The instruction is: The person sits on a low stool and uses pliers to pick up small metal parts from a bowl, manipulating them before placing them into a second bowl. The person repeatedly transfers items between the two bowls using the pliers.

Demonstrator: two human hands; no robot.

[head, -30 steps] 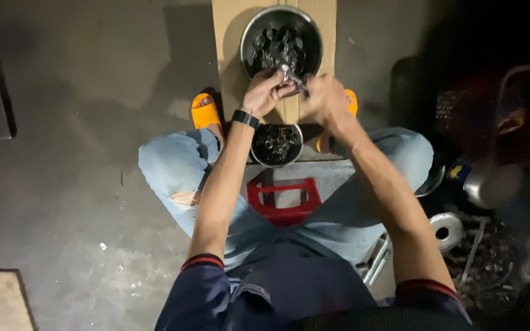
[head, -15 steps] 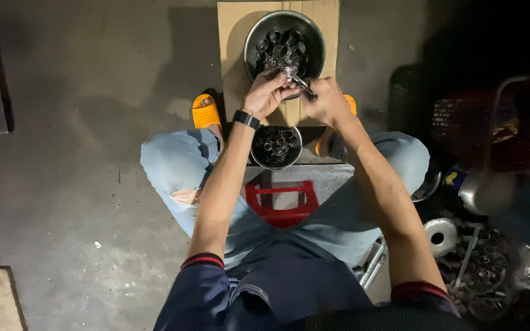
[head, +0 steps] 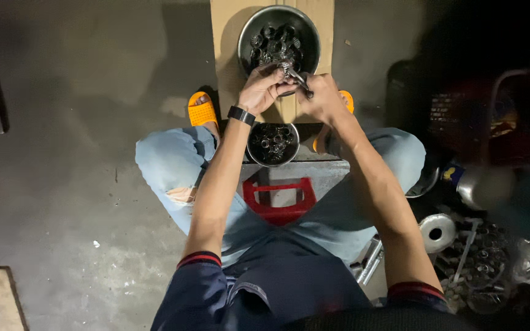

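Metal part — pinched between left hand and right hand, fingers curled shut — above large bowl.

Views: one only, so no part of the scene is shared with another.
Position: worn on the person's head, above the lap.
Direction: faced steeply down past the knees to the concrete floor.
Nearness: the forearms are seen close, filling the lower middle.
Reach: both hands and the far bowl are kept near the top edge.
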